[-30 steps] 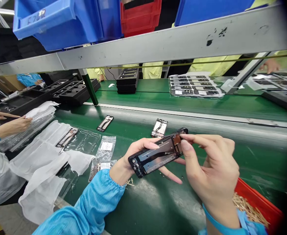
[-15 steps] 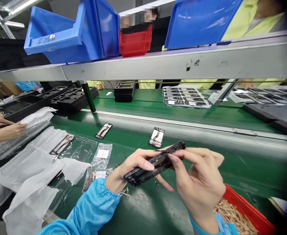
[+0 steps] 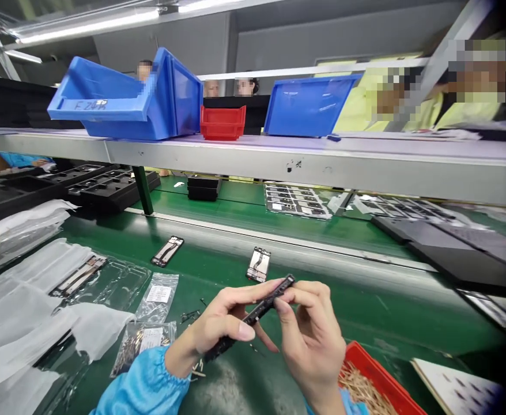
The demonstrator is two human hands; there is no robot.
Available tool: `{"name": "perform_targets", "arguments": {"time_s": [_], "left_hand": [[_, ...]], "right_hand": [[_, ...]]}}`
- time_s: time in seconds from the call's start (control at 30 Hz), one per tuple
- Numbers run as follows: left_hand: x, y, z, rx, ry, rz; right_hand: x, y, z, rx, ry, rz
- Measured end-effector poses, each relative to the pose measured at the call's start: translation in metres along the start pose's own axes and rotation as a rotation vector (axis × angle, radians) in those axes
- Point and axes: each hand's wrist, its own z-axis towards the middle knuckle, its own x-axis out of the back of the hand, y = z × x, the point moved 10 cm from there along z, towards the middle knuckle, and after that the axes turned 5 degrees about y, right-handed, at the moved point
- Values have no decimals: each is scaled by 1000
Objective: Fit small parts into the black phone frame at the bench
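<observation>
My left hand [image 3: 222, 323] grips a black phone frame [image 3: 259, 311], thumb on the near side and fingers behind. The frame is tilted, its thin edge facing me. At its upper right end, the thumb and fingertips of my right hand [image 3: 311, 328] pinch the frame's edge; any small part between them is hidden. Beyond my hands a phone frame with a white back [image 3: 259, 265] lies on the green bench, and another phone frame [image 3: 167, 251] lies further left. Left of my wrist are a clear bag with a white label [image 3: 158, 294] and a bag of small metal parts [image 3: 129, 346].
A red bin of thin tan strips [image 3: 376, 383] stands right of my right hand. Wrapped clear trays [image 3: 123, 288] lie at left. A shelf edge [image 3: 235, 161] crosses above, bearing blue bins [image 3: 313, 106]. A white board with dark pieces [image 3: 456, 383] sits at lower right.
My view has tilted up and shifted right. The phone frame has turned more edge-on between my hands. My right fingers still pinch its upper end.
</observation>
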Motion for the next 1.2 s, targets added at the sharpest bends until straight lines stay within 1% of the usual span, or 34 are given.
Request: {"name": "perform_targets", "arguments": {"time_s": [0.1, 0.2, 0.37, 0.47, 0.57, 0.67, 0.77, 0.87, 0.97, 1.03, 1.13, 1.2], "left_hand": [[-2, 5, 0, -41, 11, -51], [-2, 6, -2, -56, 1, -48], [5, -3, -5, -60, -29, -10], [6, -6, -4, -60, -1, -3], [5, -5, -3, -45, 44, 25], [5, -3, -3, -18, 64, 78], [9, -6, -5, 20, 63, 105], [14, -10, -8, 54, 76, 27], [10, -8, -8, 55, 71, -119], [5, -6, -6, 53, 72, -222], [-3, -5, 0, 66, 57, -383], [-5, -6, 3, 72, 34, -485]], "right_hand": [[1, -1, -4, 20, 46, 44], [0, -4, -6, 35, 49, 40], [6, -10, -2, 46, 64, 37], [5, -11, -1, 27, 72, 46], [3, -8, -3, -8, 85, 55], [0, -5, -5, -21, 68, 38], [-4, -12, -5, 32, 37, 4], [-12, -22, -7, 92, -8, 9], [-15, -26, -9, 81, 5, 9], [-9, -25, -9, 65, 62, -30], [9, -21, -8, 28, 155, -99], [16, -13, -6, -36, 172, -117]]}}
